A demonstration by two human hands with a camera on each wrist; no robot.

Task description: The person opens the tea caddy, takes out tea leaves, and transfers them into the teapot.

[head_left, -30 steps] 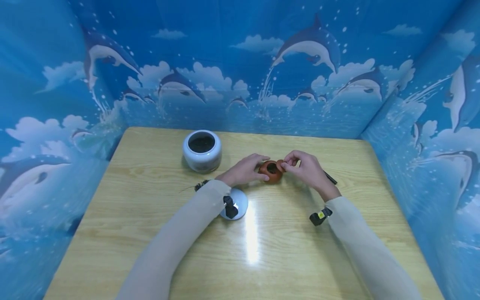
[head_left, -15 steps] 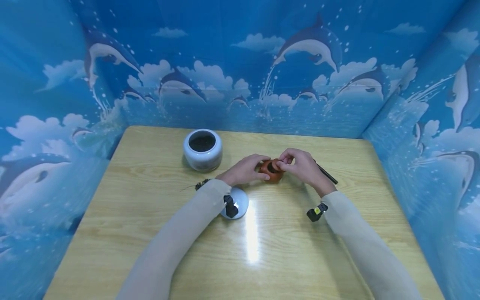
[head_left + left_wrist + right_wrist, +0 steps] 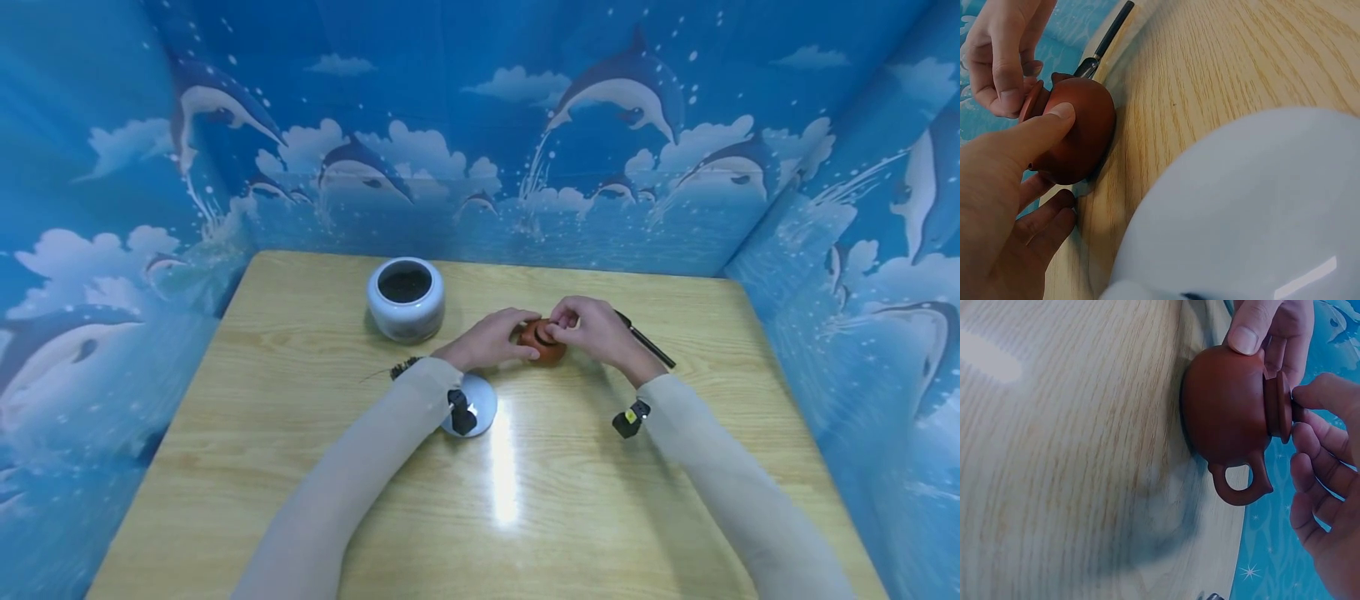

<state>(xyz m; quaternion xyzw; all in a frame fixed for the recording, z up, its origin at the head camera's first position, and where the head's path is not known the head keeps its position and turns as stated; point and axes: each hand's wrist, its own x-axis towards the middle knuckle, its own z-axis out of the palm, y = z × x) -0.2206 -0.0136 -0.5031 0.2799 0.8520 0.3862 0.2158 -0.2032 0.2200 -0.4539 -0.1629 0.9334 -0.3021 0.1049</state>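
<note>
A small reddish-brown clay teapot (image 3: 1229, 406) stands on the table, its looped handle pointing toward the right arm in the right wrist view. My left hand (image 3: 495, 340) grips the pot's body from the left, thumb on the near side and fingers round the far side. With thumb and fingertips, my right hand (image 3: 600, 333) pinches the knob of the teapot's lid (image 3: 1284, 409). That lid sits at the pot's mouth, slightly tilted, and a dark gap shows beside it in the head view. The knob is mostly hidden by the fingers.
A pale glazed jar (image 3: 405, 321) with a dark inside stands at the back left. Partly under the left sleeve lies a round white lid (image 3: 1241, 200). A black-handled tool with a shiny end (image 3: 652, 346) lies behind the right wrist. A dark bristly piece (image 3: 405, 367) pokes out beside the left sleeve.
My right hand has moved left and brought the teapot's lid from beside the opening to over it, covering most of the mouth. The left hand has kept its grip on the pot.
</note>
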